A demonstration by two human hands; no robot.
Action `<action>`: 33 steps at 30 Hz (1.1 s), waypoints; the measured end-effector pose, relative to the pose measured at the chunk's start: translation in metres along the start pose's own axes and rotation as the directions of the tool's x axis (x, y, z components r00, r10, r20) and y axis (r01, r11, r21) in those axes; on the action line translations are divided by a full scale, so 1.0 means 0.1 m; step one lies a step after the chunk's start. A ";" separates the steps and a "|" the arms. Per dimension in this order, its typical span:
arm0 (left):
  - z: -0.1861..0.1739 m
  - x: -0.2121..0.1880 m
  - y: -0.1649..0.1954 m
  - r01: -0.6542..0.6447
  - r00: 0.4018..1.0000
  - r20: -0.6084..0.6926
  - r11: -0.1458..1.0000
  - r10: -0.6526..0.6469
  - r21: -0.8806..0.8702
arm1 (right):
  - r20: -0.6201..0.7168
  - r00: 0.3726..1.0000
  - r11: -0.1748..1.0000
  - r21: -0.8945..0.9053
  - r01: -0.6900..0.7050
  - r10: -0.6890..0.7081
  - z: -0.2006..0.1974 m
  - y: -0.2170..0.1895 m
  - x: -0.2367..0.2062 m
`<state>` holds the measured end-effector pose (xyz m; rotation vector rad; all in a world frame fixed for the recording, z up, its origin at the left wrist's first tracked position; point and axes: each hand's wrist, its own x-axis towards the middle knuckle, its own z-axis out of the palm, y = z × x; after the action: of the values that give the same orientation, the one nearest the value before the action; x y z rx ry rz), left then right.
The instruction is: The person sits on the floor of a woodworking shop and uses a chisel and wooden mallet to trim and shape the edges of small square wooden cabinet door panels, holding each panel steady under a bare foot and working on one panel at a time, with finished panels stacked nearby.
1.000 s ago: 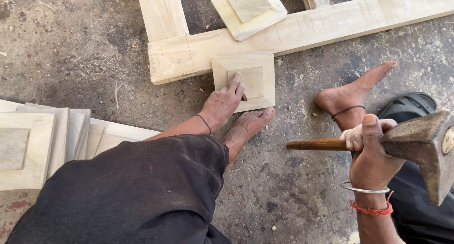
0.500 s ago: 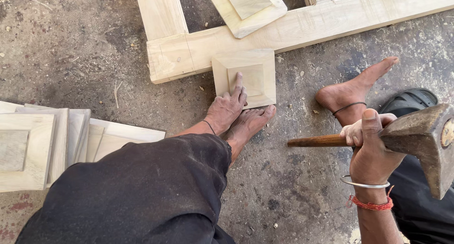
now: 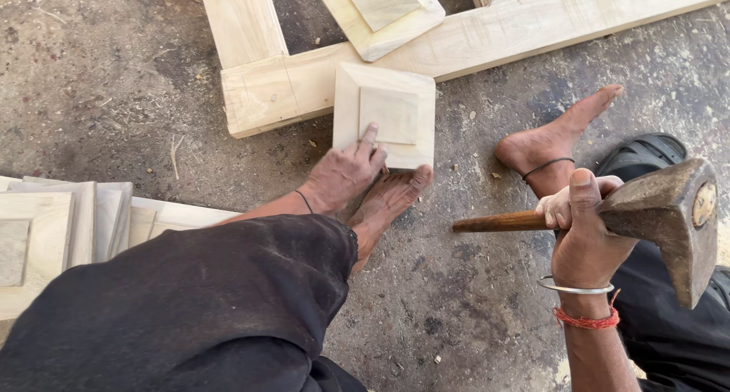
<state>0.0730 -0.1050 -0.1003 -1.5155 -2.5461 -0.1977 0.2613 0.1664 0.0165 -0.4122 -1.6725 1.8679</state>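
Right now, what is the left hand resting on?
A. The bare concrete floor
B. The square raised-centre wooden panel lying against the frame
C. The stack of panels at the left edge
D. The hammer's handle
B: the left hand has its fingers laid on the near edge of the square wooden panel, which lies against the wooden frame, while the right hand grips the hammer off to the side.

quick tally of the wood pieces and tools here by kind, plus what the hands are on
Loose raised square panels: 2, one under the left hand at, one inside the frame
Stacked panels: count unclear
Wooden frame: 1
Hammer in the right hand: 1
Total counted: 4
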 end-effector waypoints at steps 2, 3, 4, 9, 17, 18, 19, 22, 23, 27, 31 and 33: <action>-0.10 0.06 -0.10 -0.037 0.999 0.006 0.995 0.036 0.095 | -0.009 1.000 1.000 0.008 0.001 0.000 -0.01 0.00 0.00; -0.16 0.08 -0.13 -0.065 0.998 -0.017 0.991 0.068 0.121 | -0.009 1.000 1.000 0.018 0.003 -0.002 -0.02 0.00 0.00; -0.21 0.09 -0.16 -0.093 0.994 -0.040 0.985 0.100 0.148 | -0.008 1.000 1.000 0.029 0.005 -0.005 -0.03 0.00 0.01; -0.45 0.16 -0.25 -0.208 0.968 -0.106 0.965 0.226 0.157 | -0.024 1.000 1.000 -0.001 0.013 -0.013 -0.06 0.00 0.01; -0.67 0.58 -0.56 -0.165 0.981 -0.075 0.976 0.177 0.140 | -0.029 0.999 1.000 0.019 0.017 -0.017 -0.03 0.00 0.03; -0.70 0.61 -0.55 -0.169 0.976 -0.116 0.977 0.184 0.134 | -0.030 1.000 1.000 0.013 0.010 -0.010 -0.03 0.00 0.03; -0.72 0.62 -0.52 -0.176 0.969 -0.155 0.977 0.194 0.123 | -0.034 0.999 1.000 0.005 0.000 0.000 -0.03 0.00 0.03; -0.83 0.62 -0.44 -0.129 0.987 -0.093 0.991 0.133 0.047 | -0.040 0.999 1.000 -0.012 0.019 -0.019 -0.04 0.01 0.02; -0.87 0.61 -0.42 -0.127 0.986 -0.109 0.992 0.127 0.006 | -0.048 0.999 1.000 -0.005 0.015 -0.015 -0.05 0.02 0.01; -1.03 0.58 -0.36 -0.130 0.980 -0.156 0.991 0.124 -0.031 | -0.039 0.999 1.000 0.008 0.018 -0.018 -0.07 0.04 0.01; -1.11 0.59 -0.30 -0.198 0.962 -0.208 0.975 0.174 -0.101 | -0.049 0.999 1.000 0.013 0.022 -0.021 -0.08 0.04 0.02; -1.11 0.60 -0.25 -0.207 0.966 -0.166 0.978 0.198 -0.040 | -0.052 0.999 1.000 0.020 0.019 -0.018 -0.08 0.03 0.02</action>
<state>0.0314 -0.0878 0.0199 -1.6934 -2.2622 -0.3524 0.2639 0.1733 0.0127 -0.4310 -1.6164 1.8445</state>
